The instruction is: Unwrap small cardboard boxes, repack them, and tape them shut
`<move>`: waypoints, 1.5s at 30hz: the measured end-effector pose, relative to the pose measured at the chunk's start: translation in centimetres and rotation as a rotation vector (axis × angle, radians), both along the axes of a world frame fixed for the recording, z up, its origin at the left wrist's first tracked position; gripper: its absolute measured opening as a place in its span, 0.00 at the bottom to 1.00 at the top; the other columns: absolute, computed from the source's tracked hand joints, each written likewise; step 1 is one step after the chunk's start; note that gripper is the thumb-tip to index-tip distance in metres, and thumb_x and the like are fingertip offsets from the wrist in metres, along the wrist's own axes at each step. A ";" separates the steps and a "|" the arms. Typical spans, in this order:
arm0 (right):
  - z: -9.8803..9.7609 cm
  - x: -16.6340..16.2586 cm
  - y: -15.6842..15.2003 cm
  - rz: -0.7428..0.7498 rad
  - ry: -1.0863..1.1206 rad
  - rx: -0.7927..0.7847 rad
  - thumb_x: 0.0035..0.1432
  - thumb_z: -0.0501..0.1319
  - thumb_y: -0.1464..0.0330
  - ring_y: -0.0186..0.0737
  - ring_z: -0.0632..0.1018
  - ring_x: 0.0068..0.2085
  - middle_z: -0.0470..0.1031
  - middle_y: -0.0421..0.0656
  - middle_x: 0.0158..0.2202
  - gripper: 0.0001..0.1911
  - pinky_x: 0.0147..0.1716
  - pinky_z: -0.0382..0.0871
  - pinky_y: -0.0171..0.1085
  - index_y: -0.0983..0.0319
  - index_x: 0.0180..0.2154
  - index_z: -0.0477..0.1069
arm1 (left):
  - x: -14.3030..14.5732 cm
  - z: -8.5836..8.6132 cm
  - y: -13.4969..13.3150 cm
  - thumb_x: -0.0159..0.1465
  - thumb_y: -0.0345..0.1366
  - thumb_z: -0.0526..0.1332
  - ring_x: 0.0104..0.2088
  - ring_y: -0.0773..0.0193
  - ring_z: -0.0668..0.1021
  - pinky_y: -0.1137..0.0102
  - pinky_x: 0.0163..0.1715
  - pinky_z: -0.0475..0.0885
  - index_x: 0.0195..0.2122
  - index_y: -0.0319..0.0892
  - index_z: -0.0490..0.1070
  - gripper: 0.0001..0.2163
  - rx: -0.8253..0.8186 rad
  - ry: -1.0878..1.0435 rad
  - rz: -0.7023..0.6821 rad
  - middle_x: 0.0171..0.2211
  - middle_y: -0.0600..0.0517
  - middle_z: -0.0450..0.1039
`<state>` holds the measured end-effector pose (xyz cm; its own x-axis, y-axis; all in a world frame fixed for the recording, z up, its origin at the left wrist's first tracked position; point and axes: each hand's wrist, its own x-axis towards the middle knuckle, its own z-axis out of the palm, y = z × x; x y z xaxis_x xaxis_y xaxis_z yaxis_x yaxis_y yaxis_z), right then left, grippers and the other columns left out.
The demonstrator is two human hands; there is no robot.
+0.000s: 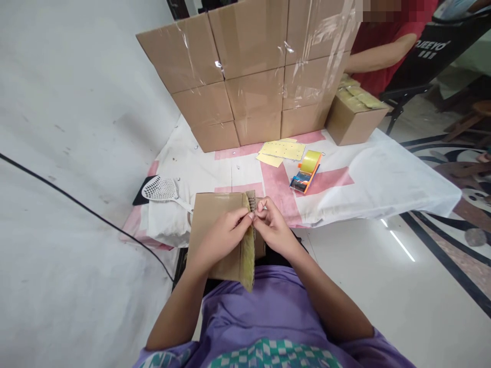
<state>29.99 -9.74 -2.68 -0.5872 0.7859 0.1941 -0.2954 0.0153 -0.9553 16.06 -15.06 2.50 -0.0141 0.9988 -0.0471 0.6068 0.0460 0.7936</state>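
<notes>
Cardboard piece (215, 225) sits at the worktop's (383, 179) near edge. We pinch its top with left hand (226, 232) and right hand (270, 225), fingers closed.

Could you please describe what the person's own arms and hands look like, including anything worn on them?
Both arms are bare from the upper arm down, with no gloves, watch or rings visible. The left hand and right hand are uncovered. Short purple sleeves belong to a purple top with a green-and-white checked panel on the chest.
</notes>
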 end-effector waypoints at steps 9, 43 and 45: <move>-1.2 -1.7 -0.4 -0.266 -0.003 0.073 0.54 0.58 0.74 0.31 0.60 0.25 0.55 0.32 0.26 0.12 0.26 0.56 0.31 0.56 0.34 0.53 | 0.3 -1.8 -0.6 0.71 0.43 0.51 0.22 0.68 0.66 0.72 0.25 0.60 0.24 0.44 0.57 0.18 0.050 -0.197 0.132 0.19 0.58 0.60; -0.3 -2.4 -1.4 0.176 -0.162 -0.126 0.64 0.54 0.60 0.32 0.61 0.26 0.58 0.34 0.24 0.12 0.27 0.55 0.33 0.61 0.33 0.68 | -0.5 -1.7 -2.5 0.71 0.44 0.51 0.24 0.67 0.65 0.72 0.26 0.57 0.27 0.43 0.62 0.16 0.054 -0.107 0.297 0.23 0.57 0.65; -0.5 -2.4 -1.2 0.179 -0.187 -0.123 0.63 0.53 0.61 0.32 0.60 0.25 0.58 0.33 0.23 0.12 0.27 0.55 0.33 0.61 0.31 0.65 | -0.6 -2.2 -2.5 0.71 0.43 0.52 0.25 0.67 0.65 0.72 0.25 0.57 0.28 0.43 0.63 0.15 0.068 -0.121 0.299 0.23 0.57 0.64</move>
